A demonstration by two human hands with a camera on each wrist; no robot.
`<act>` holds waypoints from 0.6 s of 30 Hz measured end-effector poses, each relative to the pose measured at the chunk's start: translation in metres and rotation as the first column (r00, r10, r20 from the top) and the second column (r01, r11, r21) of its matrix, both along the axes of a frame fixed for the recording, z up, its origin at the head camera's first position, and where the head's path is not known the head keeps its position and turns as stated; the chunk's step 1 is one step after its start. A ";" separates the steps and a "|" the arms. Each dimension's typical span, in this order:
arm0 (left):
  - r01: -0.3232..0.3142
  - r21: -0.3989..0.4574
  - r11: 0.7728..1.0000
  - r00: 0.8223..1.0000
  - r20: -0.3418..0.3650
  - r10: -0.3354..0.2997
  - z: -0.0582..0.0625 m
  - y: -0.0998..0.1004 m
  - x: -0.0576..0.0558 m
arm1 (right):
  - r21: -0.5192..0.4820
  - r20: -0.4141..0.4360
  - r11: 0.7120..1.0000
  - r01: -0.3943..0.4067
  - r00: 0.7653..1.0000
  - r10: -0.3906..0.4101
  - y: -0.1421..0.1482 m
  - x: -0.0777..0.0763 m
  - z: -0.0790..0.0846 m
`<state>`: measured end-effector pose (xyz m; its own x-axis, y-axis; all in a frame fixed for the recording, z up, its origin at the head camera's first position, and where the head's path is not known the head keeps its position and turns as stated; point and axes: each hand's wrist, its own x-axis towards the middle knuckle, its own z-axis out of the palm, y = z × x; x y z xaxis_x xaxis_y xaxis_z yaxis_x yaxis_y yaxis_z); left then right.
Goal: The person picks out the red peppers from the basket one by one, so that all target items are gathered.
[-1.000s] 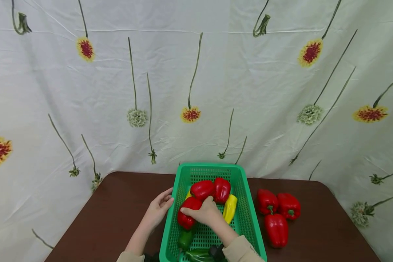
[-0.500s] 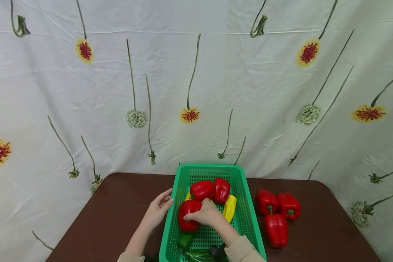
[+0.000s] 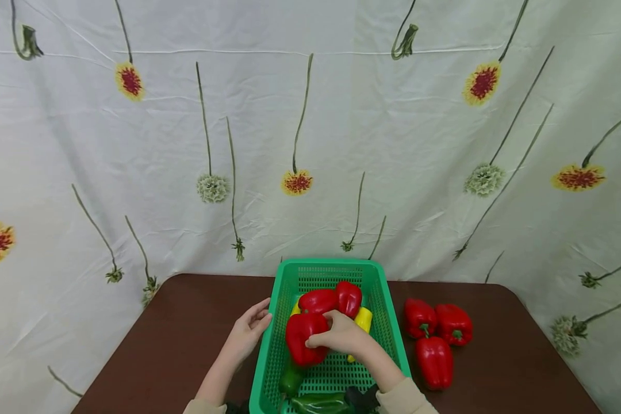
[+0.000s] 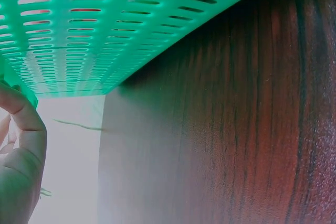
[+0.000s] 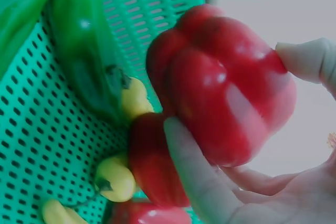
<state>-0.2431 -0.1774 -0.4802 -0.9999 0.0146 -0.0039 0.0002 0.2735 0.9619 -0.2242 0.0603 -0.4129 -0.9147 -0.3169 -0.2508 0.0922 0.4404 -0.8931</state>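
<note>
My right hand (image 3: 341,333) grips a glossy red bell pepper (image 3: 304,339) above the green basket (image 3: 255,368). In the right wrist view the pepper (image 5: 226,87) has its lobed end showing, between the thumb on one side and the fingers on the other. My left hand (image 3: 245,332) rests at the basket's left rim, fingertips right at the outer edge; the left wrist view shows its bent finger (image 4: 23,114) beside the rim. Inside the basket lie two more red bell peppers (image 3: 318,301), yellow peppers (image 3: 364,319) and long green peppers (image 3: 323,403).
Three red bell peppers (image 3: 434,362) sit together on the brown table (image 3: 186,322), right of the basket. A white cloth with printed flowers (image 3: 341,115) hangs behind the table. Dark wood grain of the tabletop (image 4: 220,129) runs below the basket's slotted wall.
My right hand has drawn the red bell pepper up and slightly right from its spot in the basket, uncovering more of the green pepper. My left hand has stayed at the rim.
</note>
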 end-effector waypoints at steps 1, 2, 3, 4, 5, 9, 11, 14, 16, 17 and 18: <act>-0.001 -0.003 1.000 1.000 0.001 0.001 0.000 0.000 0.000 | -0.011 0.005 1.000 0.007 1.000 -0.007 0.003 0.001 0.003; -0.001 -0.005 1.000 1.000 0.003 0.001 0.001 0.000 0.000 | -0.026 0.010 1.000 0.017 1.000 -0.017 0.007 0.001 0.005; -0.002 -0.009 1.000 1.000 0.004 0.002 0.001 0.000 0.000 | -0.038 0.013 0.999 0.029 1.000 -0.028 0.011 0.002 0.007; -0.002 -0.012 1.000 1.000 0.005 0.002 0.001 0.000 0.000 | -0.055 0.016 0.998 0.042 0.999 -0.042 0.014 0.002 0.009; 0.000 -0.013 1.000 1.000 0.008 0.000 0.001 0.000 0.001 | -0.078 0.020 0.995 0.057 0.998 -0.055 0.018 0.003 0.012; 0.007 -0.013 1.000 1.000 0.020 -0.007 0.002 0.000 0.002 | -0.143 0.016 0.982 0.124 0.992 -0.123 0.035 0.004 0.020; 0.009 -0.012 1.000 1.000 0.023 -0.008 0.003 0.000 0.002 | -0.176 0.012 0.971 0.162 0.987 -0.163 0.044 0.004 0.024; 0.007 -0.012 1.000 1.000 0.021 -0.006 0.003 0.000 0.002 | -0.204 -0.005 0.958 0.200 0.979 -0.205 0.059 0.005 0.030; 0.004 -0.014 1.000 1.000 0.019 -0.004 0.003 0.001 0.002 | -0.215 -0.012 0.951 0.221 0.973 -0.229 0.070 0.006 0.033; 0.003 -0.016 1.000 1.000 0.018 -0.003 0.002 0.001 0.002 | -0.219 -0.013 0.948 0.229 0.971 -0.238 0.076 0.007 0.034; 0.004 -0.018 1.000 1.000 0.016 -0.004 0.002 0.001 0.002 | -0.225 -0.019 0.948 0.228 0.971 -0.238 0.082 0.008 0.035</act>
<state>-0.2414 -0.1769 -0.4779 -0.9996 0.0185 -0.0201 -0.0139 0.2906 0.9567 -0.2166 0.1420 -0.3784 -0.9783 -0.1365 -0.1557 0.1260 0.2044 -0.9707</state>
